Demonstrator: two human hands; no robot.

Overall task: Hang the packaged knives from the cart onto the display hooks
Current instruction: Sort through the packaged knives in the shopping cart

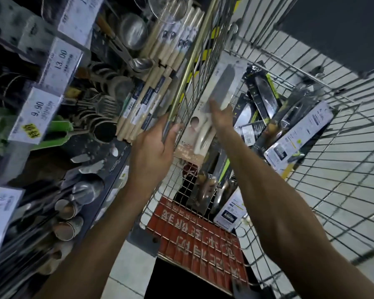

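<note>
A wire shopping cart [324,147] fills the right half of the view. My right hand [221,116] grips a packaged knife on a pale card [222,87], holding it upright inside the cart near its left wall. My left hand [153,147] is closed around the cart's left rim bar [188,67]. Several dark and white packaged knives [294,134] lie piled in the cart's basket. More packages [229,210] rest lower down near the red seat flap.
On the left stands a display rack with hanging spoons and ladles [136,59], wooden-handled utensils in packs [160,87], forks [95,106] and price tags [37,117]. A red plastic flap [194,240] covers the cart's near end. Pale floor tiles show beyond the cart.
</note>
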